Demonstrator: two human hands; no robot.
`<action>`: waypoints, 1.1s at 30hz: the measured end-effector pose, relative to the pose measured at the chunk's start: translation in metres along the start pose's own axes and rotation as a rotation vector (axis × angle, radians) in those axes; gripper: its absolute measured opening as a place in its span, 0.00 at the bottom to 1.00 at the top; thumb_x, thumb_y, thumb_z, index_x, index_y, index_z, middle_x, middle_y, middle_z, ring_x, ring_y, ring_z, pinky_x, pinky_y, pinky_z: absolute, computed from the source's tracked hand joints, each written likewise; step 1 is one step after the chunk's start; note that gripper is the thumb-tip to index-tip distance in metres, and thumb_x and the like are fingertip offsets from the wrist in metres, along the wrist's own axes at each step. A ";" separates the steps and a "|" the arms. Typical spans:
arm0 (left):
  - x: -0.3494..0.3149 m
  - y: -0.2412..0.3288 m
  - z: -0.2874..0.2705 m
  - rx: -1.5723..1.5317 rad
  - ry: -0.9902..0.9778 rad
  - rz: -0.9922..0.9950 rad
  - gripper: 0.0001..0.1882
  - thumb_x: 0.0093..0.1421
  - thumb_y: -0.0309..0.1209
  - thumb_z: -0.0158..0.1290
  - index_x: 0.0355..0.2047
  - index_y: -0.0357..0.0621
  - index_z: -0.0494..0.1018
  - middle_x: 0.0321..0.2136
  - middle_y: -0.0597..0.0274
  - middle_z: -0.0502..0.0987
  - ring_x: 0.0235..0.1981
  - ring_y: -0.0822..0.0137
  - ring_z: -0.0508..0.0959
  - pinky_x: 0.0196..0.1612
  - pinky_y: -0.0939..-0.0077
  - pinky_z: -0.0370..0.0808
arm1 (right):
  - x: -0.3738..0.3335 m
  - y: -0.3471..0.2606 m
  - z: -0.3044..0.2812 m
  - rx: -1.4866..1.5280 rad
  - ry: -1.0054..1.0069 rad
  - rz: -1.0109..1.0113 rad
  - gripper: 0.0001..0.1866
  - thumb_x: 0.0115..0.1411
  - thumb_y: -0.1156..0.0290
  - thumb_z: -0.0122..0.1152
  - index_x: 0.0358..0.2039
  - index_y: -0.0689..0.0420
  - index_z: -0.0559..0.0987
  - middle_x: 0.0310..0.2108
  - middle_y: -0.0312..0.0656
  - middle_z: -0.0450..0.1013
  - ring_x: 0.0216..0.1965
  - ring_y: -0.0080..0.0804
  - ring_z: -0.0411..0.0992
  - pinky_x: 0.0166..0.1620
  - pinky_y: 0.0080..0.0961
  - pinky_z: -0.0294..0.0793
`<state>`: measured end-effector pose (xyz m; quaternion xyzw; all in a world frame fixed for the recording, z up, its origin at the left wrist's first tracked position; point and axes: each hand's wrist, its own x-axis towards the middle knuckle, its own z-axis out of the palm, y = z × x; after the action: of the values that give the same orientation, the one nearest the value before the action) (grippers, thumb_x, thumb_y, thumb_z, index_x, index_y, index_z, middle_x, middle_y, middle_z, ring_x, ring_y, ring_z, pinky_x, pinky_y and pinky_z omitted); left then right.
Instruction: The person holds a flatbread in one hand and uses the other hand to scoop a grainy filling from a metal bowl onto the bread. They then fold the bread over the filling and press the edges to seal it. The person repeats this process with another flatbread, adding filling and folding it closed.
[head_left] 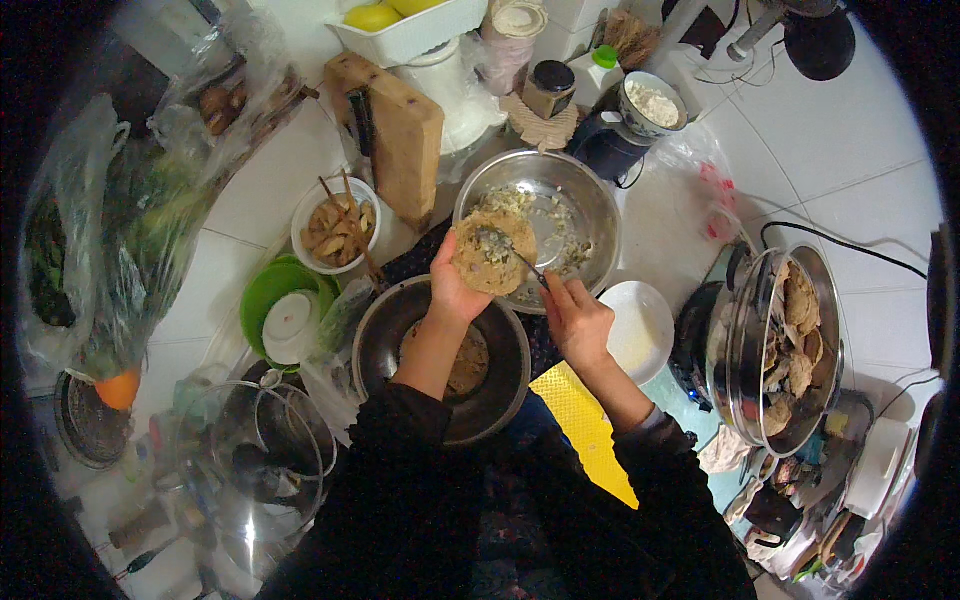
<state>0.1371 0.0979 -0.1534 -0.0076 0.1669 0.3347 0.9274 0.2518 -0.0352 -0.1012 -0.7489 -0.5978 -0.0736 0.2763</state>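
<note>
My left hand [456,292] holds a flat, round, brownish piece of dough [478,270] with a little chopped filling on it. In my right hand [580,322] is a metal spoon [527,264], its handle pinched by the fingers and its bowl resting on the filling. Just beyond, partly covered by the dough, stands a wide steel bowl [597,205] with loose chopped filling [510,198] inside. Beneath my left wrist is a dark metal bowl [372,345] holding more brownish dough [468,372]. A white plate [637,325] lies beside my right hand.
At right stands a steamer pot [838,340] with shaped brown pieces [797,300]. Left are a white bowl with chopsticks [300,235], a green basin [262,322] and a glass lid [250,500]. A wooden cutting board [410,130], jar [549,90] and flour bowl [652,104] stand at the back.
</note>
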 end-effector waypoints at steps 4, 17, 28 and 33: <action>-0.008 0.009 -0.005 -0.010 -0.068 0.018 0.26 0.61 0.48 0.35 0.52 0.42 0.62 0.52 0.54 0.65 0.54 0.54 0.64 0.57 0.54 0.58 | 0.005 0.008 -0.001 0.276 0.006 0.150 0.10 0.52 0.70 0.58 0.37 0.54 0.77 0.20 0.42 0.68 0.19 0.37 0.70 0.21 0.29 0.68; -0.043 0.034 -0.019 0.074 0.066 0.157 0.25 0.61 0.45 0.35 0.53 0.46 0.61 0.53 0.56 0.64 0.54 0.53 0.64 0.57 0.51 0.58 | 0.003 0.082 0.074 0.010 -0.384 0.508 0.13 0.51 0.58 0.55 0.28 0.53 0.80 0.24 0.51 0.73 0.26 0.50 0.72 0.32 0.40 0.71; -0.049 0.040 -0.032 0.016 0.097 0.194 0.24 0.61 0.43 0.37 0.54 0.44 0.61 0.53 0.56 0.64 0.55 0.54 0.63 0.57 0.54 0.58 | 0.011 0.084 0.086 0.697 -0.670 0.852 0.12 0.52 0.64 0.58 0.25 0.60 0.80 0.12 0.34 0.65 0.12 0.19 0.59 0.14 0.20 0.57; -0.043 0.039 -0.031 0.062 0.093 0.185 0.23 0.61 0.42 0.37 0.53 0.47 0.62 0.53 0.56 0.64 0.54 0.53 0.64 0.56 0.51 0.59 | 0.014 0.087 0.077 0.999 -0.713 1.057 0.10 0.52 0.67 0.58 0.30 0.61 0.79 0.12 0.32 0.65 0.08 0.18 0.55 0.12 0.18 0.51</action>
<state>0.0726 0.0975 -0.1658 0.0210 0.2200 0.4127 0.8837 0.3203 0.0038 -0.1874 -0.6990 -0.1792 0.5856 0.3693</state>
